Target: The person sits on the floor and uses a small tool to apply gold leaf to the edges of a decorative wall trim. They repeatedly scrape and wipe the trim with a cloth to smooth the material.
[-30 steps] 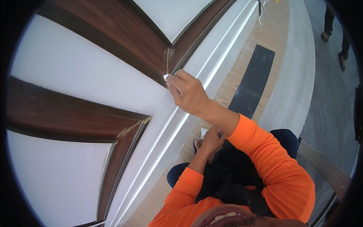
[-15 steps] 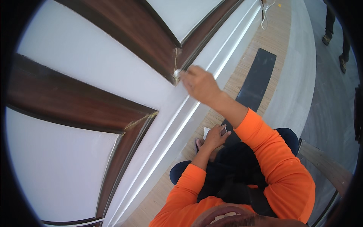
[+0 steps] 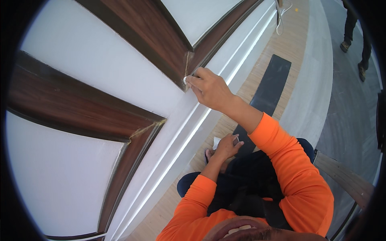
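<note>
My right hand (image 3: 210,89) is raised against the wall and pinches a small white piece (image 3: 185,80) against the lower corner of a dark brown wooden trim frame (image 3: 152,36), where a yellowish seam (image 3: 186,64) runs. My left hand (image 3: 226,147) hangs low near my knee and grips a small white folded thing (image 3: 216,142); what it is I cannot tell. Both sleeves are orange.
A second brown trim frame (image 3: 80,116) with a yellowish joint (image 3: 146,128) lies to the left on the white wall (image 3: 100,68). White baseboard (image 3: 181,136) meets a wood floor with a dark mat (image 3: 269,86). Another person's legs (image 3: 356,30) stand top right. A white cable (image 3: 279,20) hangs nearby.
The view has shifted a little, so the wall sits lower left in the picture. My right hand stays at the same trim corner, and my left hand stays low.
</note>
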`<state>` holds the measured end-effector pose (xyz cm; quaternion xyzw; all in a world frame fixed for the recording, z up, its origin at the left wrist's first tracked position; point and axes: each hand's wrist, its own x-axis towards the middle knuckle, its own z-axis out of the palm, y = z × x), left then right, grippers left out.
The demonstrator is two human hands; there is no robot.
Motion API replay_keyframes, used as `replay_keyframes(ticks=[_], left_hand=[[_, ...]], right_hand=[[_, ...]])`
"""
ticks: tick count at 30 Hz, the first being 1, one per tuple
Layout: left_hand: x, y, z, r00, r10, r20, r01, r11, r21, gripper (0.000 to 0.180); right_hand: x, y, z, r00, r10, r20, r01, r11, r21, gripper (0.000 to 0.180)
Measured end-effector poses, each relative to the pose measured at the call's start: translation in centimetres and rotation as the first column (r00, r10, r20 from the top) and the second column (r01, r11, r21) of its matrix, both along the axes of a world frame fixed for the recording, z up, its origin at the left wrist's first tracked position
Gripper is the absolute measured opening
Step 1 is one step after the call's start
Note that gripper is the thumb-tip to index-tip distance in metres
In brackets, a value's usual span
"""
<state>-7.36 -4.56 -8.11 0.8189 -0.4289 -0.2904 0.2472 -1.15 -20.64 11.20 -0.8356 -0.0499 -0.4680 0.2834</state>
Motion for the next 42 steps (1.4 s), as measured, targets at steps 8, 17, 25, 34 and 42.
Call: replay_keyframes(ticks=[8,17,25,34,42], left_hand=[[0.5,1.2,-1.7,0.998,0.032,0.052,-0.031,0.999,-0.018,0.057],[0.8,0.5,-1.8,0.993,-0.064,0.099,0.068,0.997,-0.03,0.06],[0.8,0.9,-2.6,0.997,-0.047,0.066,0.043,0.997,0.06,0.061],[0.6,0.7,-1.1,1.0,-0.015,0.021,0.013,0.995,0.095,0.061],[0.7,0.7,-1.3,0.999,-0.038,0.022,0.036,0.995,0.092,0.062]], right_hand=[[-0.1,-1.1,2.3,0.975,-0.092,-0.201,0.023,0.947,-0.32,0.037],[0.2,-1.2,1.0,0.988,-0.071,-0.14,0.041,0.978,-0.207,0.036],[-0.2,1.0,2.8,0.937,-0.16,-0.31,0.051,0.942,-0.332,0.028],[-0.3,1.2,3.5,0.903,-0.215,-0.372,0.053,0.915,-0.4,0.031],[0.3,1.2,2.8,0.921,-0.235,-0.311,0.09,0.905,-0.416,0.021]])
